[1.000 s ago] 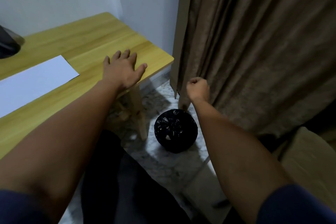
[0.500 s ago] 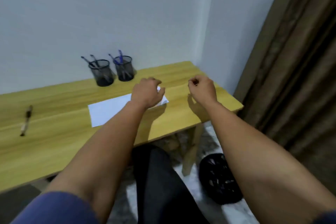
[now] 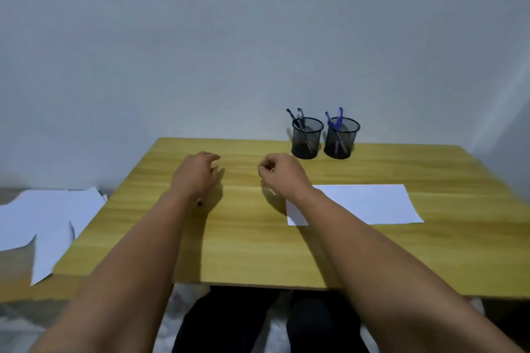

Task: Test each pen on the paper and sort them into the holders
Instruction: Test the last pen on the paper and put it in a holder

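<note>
Over the wooden counter (image 3: 258,238) both my hands hang, forearms stretched out from the near edge. My left hand (image 3: 198,175) is palm down with its fingers loosely bent and spread, holding nothing that I can see; just under its wrist a small dark tip of something (image 3: 200,203) pokes out on the wood, too little of it showing for me to say what it is. My right hand (image 3: 282,173) is close beside the left, a small gap of bare wood between them. Its fingers are curled in, thumb meeting forefinger, and I cannot tell whether anything is pinched there.

Under and to the right of my right forearm lies the white sheet of paper (image 3: 370,203), flat on the wood, its near left corner showing on the inner side of my arm. Beyond my right hand, toward the wall, stand two black mesh holders side by side, just apart from each other. The left holder (image 3: 307,139), the nearer to my hand, has dark pens (image 3: 296,117) leaning out toward the left. The right holder (image 3: 342,140) has blue pens (image 3: 336,120) leaning the same way.

Well off to the left of my left hand, past the counter's edge and lower down, loose white sheets (image 3: 43,218) lie overlapping on another surface.
</note>
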A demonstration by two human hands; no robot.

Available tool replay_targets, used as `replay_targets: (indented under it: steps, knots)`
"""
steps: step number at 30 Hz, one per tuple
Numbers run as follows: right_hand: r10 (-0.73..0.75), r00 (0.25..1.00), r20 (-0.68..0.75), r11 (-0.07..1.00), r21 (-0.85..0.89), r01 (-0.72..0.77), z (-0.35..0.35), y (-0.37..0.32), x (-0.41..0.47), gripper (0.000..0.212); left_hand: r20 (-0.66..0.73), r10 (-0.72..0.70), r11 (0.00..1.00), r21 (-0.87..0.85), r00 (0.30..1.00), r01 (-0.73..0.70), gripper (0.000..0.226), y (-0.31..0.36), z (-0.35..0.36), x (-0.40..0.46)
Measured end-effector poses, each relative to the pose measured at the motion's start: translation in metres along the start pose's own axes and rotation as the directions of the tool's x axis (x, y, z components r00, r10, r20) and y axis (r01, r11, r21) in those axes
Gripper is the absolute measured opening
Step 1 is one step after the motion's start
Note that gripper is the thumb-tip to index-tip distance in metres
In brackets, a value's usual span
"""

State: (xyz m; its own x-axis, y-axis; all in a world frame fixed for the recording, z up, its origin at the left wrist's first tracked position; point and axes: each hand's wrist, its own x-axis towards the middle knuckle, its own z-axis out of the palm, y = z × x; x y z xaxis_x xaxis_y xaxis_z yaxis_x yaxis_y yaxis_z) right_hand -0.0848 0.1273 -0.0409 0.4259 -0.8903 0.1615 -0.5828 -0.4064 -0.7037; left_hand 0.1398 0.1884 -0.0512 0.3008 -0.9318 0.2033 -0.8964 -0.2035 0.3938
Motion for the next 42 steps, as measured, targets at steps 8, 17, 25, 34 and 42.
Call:
replay_targets:
  steps: [8, 17, 25, 34, 42]
  knots:
    - [-0.052, 0.984, 0.17, 0.996, -0.058, 0.063, 0.085, -0.02, 0.024, 0.021, 0.116, 0.133, 0.987, 0.079, 0.984, -0.142, 0.037, -0.056, 0.015, 0.026]
    - [-0.015, 0.99, 0.14, 0.983, -0.18, 0.04, 0.093, -0.022, 0.026, 0.022, 0.051, 0.116, 0.992, 0.049, 0.992, -0.119, 0.019, -0.065, 0.015, 0.022]
    - [0.155, 0.987, 0.041, 0.897, 0.412, -0.158, 0.049, -0.026, 0.004, 0.009, 0.028, 0.05, 0.979, -0.199, 0.998, -0.043, 0.006, -0.029, -0.013, -0.014]
    - [0.425, 0.905, -0.014, 0.466, 0.861, -0.205, -0.042, 0.0, -0.017, 0.027, 0.016, 0.232, 0.809, -0.558, 0.973, -0.184, 0.008, 0.107, -0.02, -0.03]
    - [0.505, 0.854, -0.127, 0.464, 0.874, -0.145, -0.094, 0.04, -0.043, 0.031, 0.196, 0.278, 0.828, -0.545, 0.94, -0.131, 0.054, 0.177, 0.012, -0.041]
